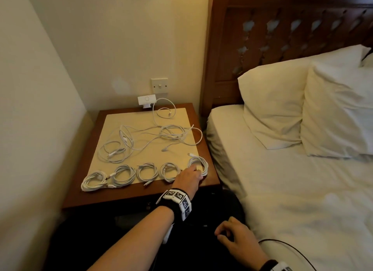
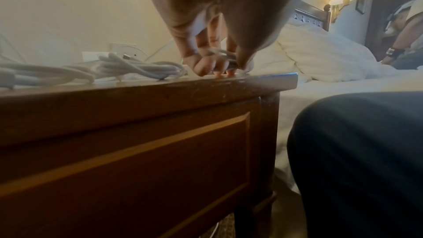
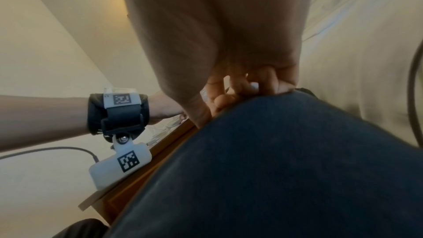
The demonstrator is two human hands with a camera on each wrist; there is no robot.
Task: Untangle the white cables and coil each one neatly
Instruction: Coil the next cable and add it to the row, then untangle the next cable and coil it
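Several white cables lie coiled in a row (image 1: 147, 166) along the front of a cream mat (image 1: 141, 117) on a wooden bedside table (image 1: 141, 196). My left hand (image 1: 193, 173) grips the rightmost coil (image 1: 202, 160) near the table's front right corner. In the left wrist view its fingers (image 2: 206, 68) curl round that coil (image 2: 225, 52), fingertips down on the wood. More white cables (image 1: 172, 131) sprawl tangled over the middle of the mat. My right hand (image 1: 236, 236) rests on my dark trouser leg (image 3: 274, 151), fingers (image 3: 240, 88) loosely curled and holding nothing.
A white charger (image 1: 146, 99) with a looped cable sits at the table's back edge under a wall switch (image 1: 159, 86). A bed (image 1: 282, 190) with white pillows (image 1: 282, 101) borders the table on the right. A wall runs along the left. A thin black cable (image 1: 292, 246) crosses the sheet.
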